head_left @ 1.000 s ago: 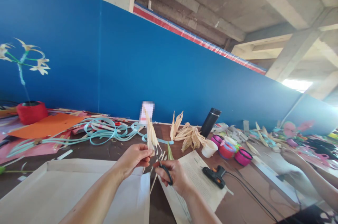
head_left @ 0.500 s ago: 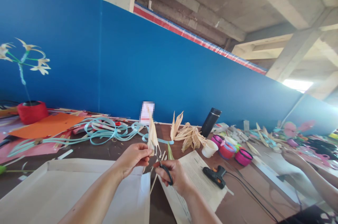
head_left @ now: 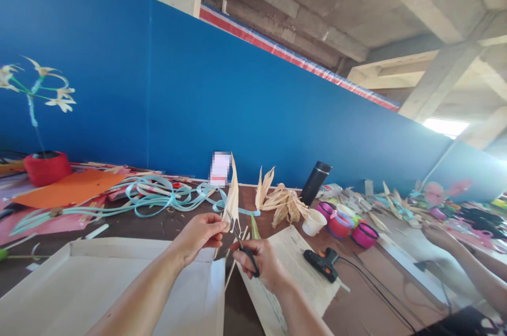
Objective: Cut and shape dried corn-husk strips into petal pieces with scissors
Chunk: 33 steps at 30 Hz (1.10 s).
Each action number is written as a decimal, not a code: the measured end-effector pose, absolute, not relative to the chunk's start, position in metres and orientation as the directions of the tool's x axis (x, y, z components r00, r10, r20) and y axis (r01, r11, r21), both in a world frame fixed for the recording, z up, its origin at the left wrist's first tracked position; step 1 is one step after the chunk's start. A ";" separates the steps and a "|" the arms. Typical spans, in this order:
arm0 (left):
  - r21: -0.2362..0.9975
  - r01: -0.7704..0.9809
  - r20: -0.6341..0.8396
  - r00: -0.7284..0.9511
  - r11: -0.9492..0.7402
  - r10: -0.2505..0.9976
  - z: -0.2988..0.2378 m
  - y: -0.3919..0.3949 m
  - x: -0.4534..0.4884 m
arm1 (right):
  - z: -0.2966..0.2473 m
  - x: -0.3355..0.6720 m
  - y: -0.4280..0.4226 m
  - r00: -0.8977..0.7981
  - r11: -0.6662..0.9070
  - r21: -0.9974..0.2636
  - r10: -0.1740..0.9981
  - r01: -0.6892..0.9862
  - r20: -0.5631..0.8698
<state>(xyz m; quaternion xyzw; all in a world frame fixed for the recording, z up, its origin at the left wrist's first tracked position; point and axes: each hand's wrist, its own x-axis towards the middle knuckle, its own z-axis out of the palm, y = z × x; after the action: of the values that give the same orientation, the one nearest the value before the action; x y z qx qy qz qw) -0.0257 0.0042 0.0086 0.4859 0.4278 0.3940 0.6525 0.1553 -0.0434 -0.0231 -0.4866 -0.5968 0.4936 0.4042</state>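
Observation:
Between the thumb and fingers of my left hand [head_left: 204, 234] is the lower end of a pale dried corn husk [head_left: 233, 196], its pointed tip upward. My right hand [head_left: 259, 262] is closed around the black handles of a pair of scissors [head_left: 249, 258]. The scissor blades point up and left, against the husk's lower right edge; whether they are parted is hard to make out. More dried corn husks [head_left: 287, 204] lie behind, and a greenish husk piece [head_left: 254, 227] sits just above my right hand.
Right of my hands, a black hot glue gun [head_left: 322, 263] rests on a printed sheet [head_left: 291, 243]. A white box lid [head_left: 119, 272] lies at left. Behind are blue ribbon [head_left: 158, 193], a black bottle [head_left: 316, 183] and a white cup [head_left: 314, 222]. Another person's arm [head_left: 459, 257] is at far right.
The upper part of the corn husk has swung slightly right and now stands straighter. Both hands and the scissors have stayed in nearly the same place.

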 end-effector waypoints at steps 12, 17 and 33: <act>0.984 -0.054 -0.146 0.316 0.171 0.938 0.007 0.004 -0.025 | -0.018 0.155 -0.045 -0.215 0.017 -0.981 0.976 0.193 -0.025; 0.985 -0.018 -0.155 0.326 0.170 0.933 0.010 0.001 -0.022 | -0.016 0.155 -0.045 -0.212 0.030 -0.984 0.977 0.176 -0.009; 0.986 -0.031 -0.142 0.353 0.163 0.925 0.008 0.002 -0.027 | -0.014 0.155 -0.047 -0.215 0.031 -0.980 0.977 0.197 -0.012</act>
<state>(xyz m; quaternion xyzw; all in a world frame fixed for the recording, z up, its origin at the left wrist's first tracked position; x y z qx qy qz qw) -0.0267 0.0017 0.0080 0.5251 0.4254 0.3776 0.6331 0.1550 -0.0468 -0.0140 -0.4880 -0.6011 0.4962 0.3929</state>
